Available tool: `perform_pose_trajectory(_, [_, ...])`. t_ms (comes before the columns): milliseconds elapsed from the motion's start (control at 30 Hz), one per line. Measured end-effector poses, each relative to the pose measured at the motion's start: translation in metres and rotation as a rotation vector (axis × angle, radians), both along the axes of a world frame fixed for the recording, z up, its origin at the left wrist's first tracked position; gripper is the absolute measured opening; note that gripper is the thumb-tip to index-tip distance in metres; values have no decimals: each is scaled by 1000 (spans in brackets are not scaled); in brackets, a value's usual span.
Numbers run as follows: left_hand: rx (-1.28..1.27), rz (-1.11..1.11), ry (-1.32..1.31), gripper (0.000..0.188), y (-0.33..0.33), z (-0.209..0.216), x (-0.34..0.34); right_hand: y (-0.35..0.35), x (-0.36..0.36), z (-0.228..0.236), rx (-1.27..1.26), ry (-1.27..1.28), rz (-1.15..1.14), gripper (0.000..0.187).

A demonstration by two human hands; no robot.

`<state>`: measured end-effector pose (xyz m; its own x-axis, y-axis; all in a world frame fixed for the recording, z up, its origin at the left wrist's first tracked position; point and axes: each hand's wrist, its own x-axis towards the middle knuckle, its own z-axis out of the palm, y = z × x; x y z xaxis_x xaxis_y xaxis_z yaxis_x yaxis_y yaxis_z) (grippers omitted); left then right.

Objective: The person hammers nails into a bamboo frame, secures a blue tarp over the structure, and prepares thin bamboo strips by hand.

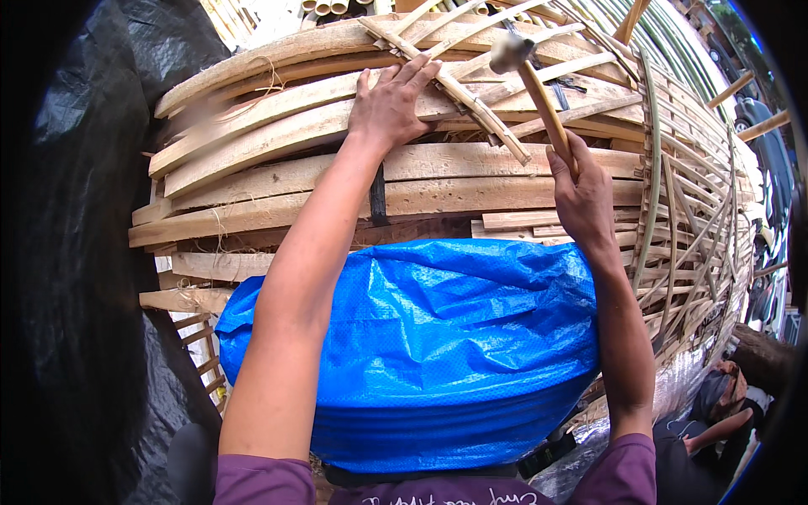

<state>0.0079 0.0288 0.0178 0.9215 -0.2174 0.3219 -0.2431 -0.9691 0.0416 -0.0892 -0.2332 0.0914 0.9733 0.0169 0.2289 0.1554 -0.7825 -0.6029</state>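
Note:
My right hand point(583, 194) is closed round the wooden handle of a hammer point(543, 101). The hammer is raised, its blurred head over crossed split-bamboo strips. My left hand point(390, 105) lies flat with spread fingers on a pale wooden beam, its fingertips touching the end of a bamboo lattice point(484, 109). The lattice edge runs slantwise between my two hands. Whether a nail sits beneath the hammer head cannot be made out.
Long wooden beams point(295, 185) lie stacked across the front. A blue tarpaulin point(454, 328) covers something close to my body. Black plastic sheeting point(76, 252) hangs at left. More bamboo latticework point(673, 219) stretches right. Another person point(715, 421) sits at the lower right.

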Motion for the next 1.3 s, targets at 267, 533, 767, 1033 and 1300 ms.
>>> perform_pose_trajectory(267, [-23,-15,-46,95,3,0,-1,13,-7,5,177,-226,86,28])
perform_pose_trajectory(533, [-23,-14,-92,94,3,-5,2,17,4,53,220,-262,64,27])
perform_pose_trajectory(767, [-58,-19,-78,93,-3,-5,2,0,-2,-28,3,-114,155,32])
perform_pose_trajectory(1033, [-42,-4,-92,93,8,-10,0,12,13,83,559,-257,185,25])
perform_pose_trajectory(1300, [-54,-17,-86,96,0,-7,3,-11,-13,-26,-70,107,170,31])
